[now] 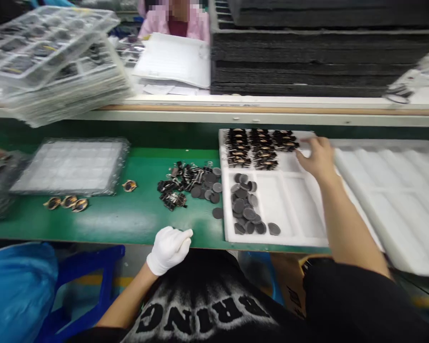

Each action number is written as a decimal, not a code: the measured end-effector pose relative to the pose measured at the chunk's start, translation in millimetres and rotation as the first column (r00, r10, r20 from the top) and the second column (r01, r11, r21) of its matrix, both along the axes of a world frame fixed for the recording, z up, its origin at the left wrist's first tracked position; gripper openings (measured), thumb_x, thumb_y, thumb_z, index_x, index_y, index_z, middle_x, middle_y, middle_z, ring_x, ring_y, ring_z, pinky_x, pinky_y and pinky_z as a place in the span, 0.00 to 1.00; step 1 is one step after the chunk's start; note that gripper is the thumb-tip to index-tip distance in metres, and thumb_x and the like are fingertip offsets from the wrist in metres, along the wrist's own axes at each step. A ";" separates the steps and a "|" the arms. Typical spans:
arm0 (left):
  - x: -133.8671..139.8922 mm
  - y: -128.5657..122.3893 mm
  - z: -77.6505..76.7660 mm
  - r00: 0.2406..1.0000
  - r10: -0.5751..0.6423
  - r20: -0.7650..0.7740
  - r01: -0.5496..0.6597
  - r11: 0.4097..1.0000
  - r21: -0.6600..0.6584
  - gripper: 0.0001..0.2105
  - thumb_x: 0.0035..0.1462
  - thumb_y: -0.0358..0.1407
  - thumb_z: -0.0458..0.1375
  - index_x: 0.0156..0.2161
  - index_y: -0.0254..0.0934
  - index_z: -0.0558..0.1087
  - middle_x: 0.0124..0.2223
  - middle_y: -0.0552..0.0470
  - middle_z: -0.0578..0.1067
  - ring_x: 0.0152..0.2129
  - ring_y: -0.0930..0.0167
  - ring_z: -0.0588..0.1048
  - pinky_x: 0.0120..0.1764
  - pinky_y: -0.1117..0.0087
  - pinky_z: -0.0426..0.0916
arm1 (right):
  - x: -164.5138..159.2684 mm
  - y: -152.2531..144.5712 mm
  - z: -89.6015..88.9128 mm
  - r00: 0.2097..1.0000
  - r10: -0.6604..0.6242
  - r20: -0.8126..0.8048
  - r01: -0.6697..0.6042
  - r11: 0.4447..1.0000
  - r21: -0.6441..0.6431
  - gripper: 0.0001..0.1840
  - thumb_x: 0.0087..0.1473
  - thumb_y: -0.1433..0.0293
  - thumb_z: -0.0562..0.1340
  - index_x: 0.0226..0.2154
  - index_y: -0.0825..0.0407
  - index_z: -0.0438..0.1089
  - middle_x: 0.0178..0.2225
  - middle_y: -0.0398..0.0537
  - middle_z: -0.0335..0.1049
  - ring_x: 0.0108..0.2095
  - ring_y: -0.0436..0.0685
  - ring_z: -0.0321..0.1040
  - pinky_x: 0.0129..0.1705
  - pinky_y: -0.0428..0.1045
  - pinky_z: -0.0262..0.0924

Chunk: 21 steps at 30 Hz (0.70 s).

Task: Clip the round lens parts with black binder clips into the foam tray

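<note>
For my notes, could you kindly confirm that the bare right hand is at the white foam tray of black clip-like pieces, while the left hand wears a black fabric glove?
Not quite: the head view shows a white fabric glove, not a black one, on the left hand. The bare right hand is at the white foam tray.

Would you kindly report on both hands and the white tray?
Left hand: white-gloved, curled by table edge. Right hand: at black clips in white tray, contact unclear. Dark discs crowd tray's near-left side.
</note>
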State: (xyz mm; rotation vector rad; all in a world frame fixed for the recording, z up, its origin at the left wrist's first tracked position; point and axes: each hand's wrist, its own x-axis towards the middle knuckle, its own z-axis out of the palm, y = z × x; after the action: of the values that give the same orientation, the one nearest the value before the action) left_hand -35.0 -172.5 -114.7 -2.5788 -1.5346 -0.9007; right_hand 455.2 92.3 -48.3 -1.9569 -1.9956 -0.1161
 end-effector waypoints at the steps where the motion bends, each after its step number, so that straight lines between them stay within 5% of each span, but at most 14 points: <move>1: -15.1 4.8 4.4 0.996 0.087 -0.016 -0.087 0.996 -0.010 0.13 0.67 0.35 0.50 0.40 0.40 0.79 0.26 0.50 0.80 0.21 0.69 0.77 0.31 0.65 0.68 | -3.4 -11.5 1.6 1.000 0.017 -0.020 -0.017 1.000 0.015 0.26 0.60 0.59 0.56 0.55 0.56 0.71 0.54 0.79 0.69 0.61 0.78 0.63 0.58 0.66 0.59; 4: -71.3 27.9 20.3 0.895 0.440 -0.068 -0.443 0.896 -0.031 0.19 0.71 0.35 0.44 0.41 0.37 0.79 0.36 0.42 0.83 0.32 0.64 0.82 0.41 0.63 0.72 | -11.3 -52.0 -0.1 0.995 0.044 -0.091 -0.047 0.998 -0.031 0.19 0.55 0.54 0.59 0.44 0.45 0.74 0.45 0.72 0.75 0.48 0.79 0.73 0.51 0.69 0.64; 7: -122.4 54.2 33.7 0.732 0.668 -0.132 -0.679 0.731 -0.069 0.21 0.71 0.43 0.49 0.55 0.31 0.75 0.50 0.34 0.81 0.39 0.57 0.82 0.42 0.58 0.73 | -25.8 -104.4 -13.3 0.961 0.081 -0.264 -0.181 0.907 -0.381 0.11 0.45 0.50 0.65 0.31 0.35 0.72 0.34 0.58 0.79 0.34 0.77 0.77 0.38 0.70 0.68; 9: -142.7 69.3 37.4 0.706 0.679 -0.204 -0.707 0.693 -0.142 0.27 0.65 0.48 0.57 0.64 0.33 0.70 0.60 0.33 0.76 0.44 0.54 0.82 0.43 0.58 0.74 | -41.6 -141.7 -26.4 0.920 0.110 -0.377 -0.315 0.777 -0.544 0.12 0.40 0.50 0.68 0.32 0.30 0.74 0.35 0.54 0.81 0.37 0.78 0.79 0.36 0.69 0.71; 10: -148.3 76.0 37.5 0.714 0.653 -0.251 -0.699 0.687 -0.199 0.32 0.63 0.48 0.59 0.67 0.34 0.66 0.65 0.34 0.72 0.48 0.52 0.81 0.46 0.58 0.74 | -50.3 -158.7 -32.9 0.918 0.113 -0.381 -0.322 0.772 -0.547 0.15 0.39 0.49 0.68 0.33 0.30 0.75 0.36 0.54 0.81 0.38 0.79 0.79 0.35 0.70 0.72; 15: -150.9 102.4 26.2 0.757 0.569 -0.321 -0.653 0.664 -0.364 0.33 0.67 0.45 0.56 0.72 0.35 0.58 0.67 0.37 0.71 0.57 0.54 0.77 0.55 0.60 0.72 | -75.9 -203.2 -46.5 0.944 0.194 -0.266 -0.294 0.860 -0.418 0.18 0.47 0.53 0.59 0.36 0.43 0.77 0.43 0.60 0.79 0.41 0.78 0.80 0.41 0.70 0.75; 19: -144.4 107.6 16.8 0.757 0.586 -0.289 -0.654 0.678 -0.337 0.33 0.67 0.43 0.55 0.72 0.30 0.58 0.61 0.33 0.75 0.52 0.52 0.79 0.52 0.58 0.73 | -70.7 -205.6 -30.9 0.939 0.128 -0.320 -0.280 0.825 -0.491 0.16 0.49 0.50 0.62 0.35 0.41 0.77 0.34 0.51 0.80 0.28 0.70 0.77 0.31 0.65 0.74; 21: -139.0 101.8 14.5 0.768 0.581 -0.269 -0.640 0.696 -0.326 0.36 0.65 0.44 0.58 0.72 0.30 0.56 0.58 0.35 0.78 0.50 0.54 0.81 0.51 0.60 0.74 | -73.7 -208.9 -18.0 0.952 0.062 -0.300 -0.190 0.887 -0.420 0.16 0.50 0.49 0.63 0.36 0.39 0.76 0.33 0.51 0.79 0.25 0.70 0.74 0.31 0.67 0.72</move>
State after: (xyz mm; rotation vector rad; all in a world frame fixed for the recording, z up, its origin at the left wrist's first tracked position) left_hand -174.0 -70.7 -100.3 -1.9718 -2.5080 -0.3299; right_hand 381.5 -116.6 -66.3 -1.9449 -2.0763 0.6737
